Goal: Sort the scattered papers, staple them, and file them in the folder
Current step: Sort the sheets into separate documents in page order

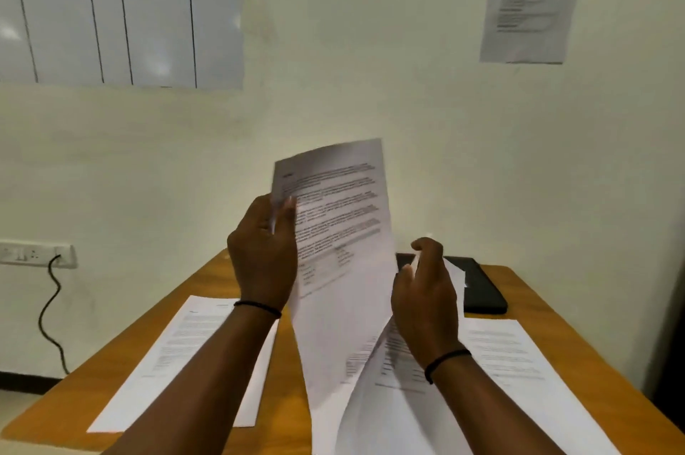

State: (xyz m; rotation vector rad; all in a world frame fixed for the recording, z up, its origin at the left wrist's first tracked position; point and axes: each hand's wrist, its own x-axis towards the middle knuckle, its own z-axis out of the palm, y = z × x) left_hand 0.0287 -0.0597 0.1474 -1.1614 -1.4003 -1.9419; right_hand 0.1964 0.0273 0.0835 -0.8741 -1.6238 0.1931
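**White sheets half-gathered, nothing stapled yet**

White printed paper is what I have up in front of me: one printed sheet [341, 217] raised above the tabletop [92, 380], its text facing me, blurred by motion so I cannot read it. My left hand [265, 250] pinches its left edge, thumb in front and fingers behind. My right hand [426, 291] is loosely curled at the lower right edge, and it seems to hold a second, curling sheet [381, 410] that bows down toward me; how firm that grip is I cannot tell.

I judge I am early in the sorting. Two more pages lie flat and apart: one page [178, 362] on the left under my forearm, another page [519, 362] on the right. Nothing looks stacked square or stapled, and I see no stapler.

The black folder [482, 288] lies closed at the far right of the tabletop, partly hidden behind my right hand, with a white slip of paper resting on it. Gathering, stapling and filing all remain.
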